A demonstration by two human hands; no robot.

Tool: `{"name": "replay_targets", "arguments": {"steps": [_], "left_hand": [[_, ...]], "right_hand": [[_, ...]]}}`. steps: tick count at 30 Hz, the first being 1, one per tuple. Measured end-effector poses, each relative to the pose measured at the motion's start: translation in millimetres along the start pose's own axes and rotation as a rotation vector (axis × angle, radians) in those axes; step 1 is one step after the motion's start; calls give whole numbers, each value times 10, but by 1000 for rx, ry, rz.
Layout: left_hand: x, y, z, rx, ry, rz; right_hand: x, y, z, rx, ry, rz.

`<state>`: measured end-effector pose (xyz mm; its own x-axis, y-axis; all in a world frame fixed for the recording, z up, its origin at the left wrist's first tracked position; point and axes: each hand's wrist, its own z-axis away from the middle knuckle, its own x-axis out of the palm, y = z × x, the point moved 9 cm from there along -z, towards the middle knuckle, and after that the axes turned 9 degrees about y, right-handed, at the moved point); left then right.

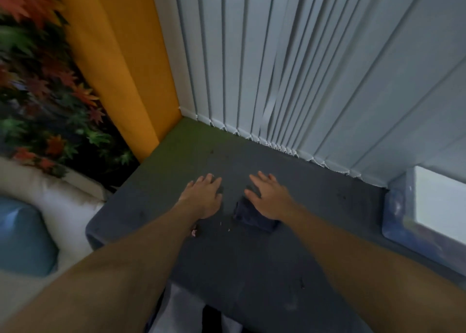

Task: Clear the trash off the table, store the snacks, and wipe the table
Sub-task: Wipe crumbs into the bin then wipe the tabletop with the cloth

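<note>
Head view: cloth (pixel 254 215) under right fingers (pixel 262 181)

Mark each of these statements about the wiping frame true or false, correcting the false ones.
1. The right hand rests on a dark cloth. True.
2. The left hand grips a snack bag. False: it lies flat and open on the table.
3. Small crumbs lie between the forearms. True.
4. The vertical blinds are orange. False: they are pale; the orange panel stands to their left.
</note>
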<state>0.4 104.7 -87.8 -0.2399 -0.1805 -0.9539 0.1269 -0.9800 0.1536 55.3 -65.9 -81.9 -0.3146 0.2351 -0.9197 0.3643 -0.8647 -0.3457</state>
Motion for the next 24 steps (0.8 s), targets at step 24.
{"name": "replay_targets", "arguments": {"steps": [24], "left_hand": [[98,-1296,2101,-577,224,204]], "right_hand": [[722,-1865,568,-497,-149,66]]}}
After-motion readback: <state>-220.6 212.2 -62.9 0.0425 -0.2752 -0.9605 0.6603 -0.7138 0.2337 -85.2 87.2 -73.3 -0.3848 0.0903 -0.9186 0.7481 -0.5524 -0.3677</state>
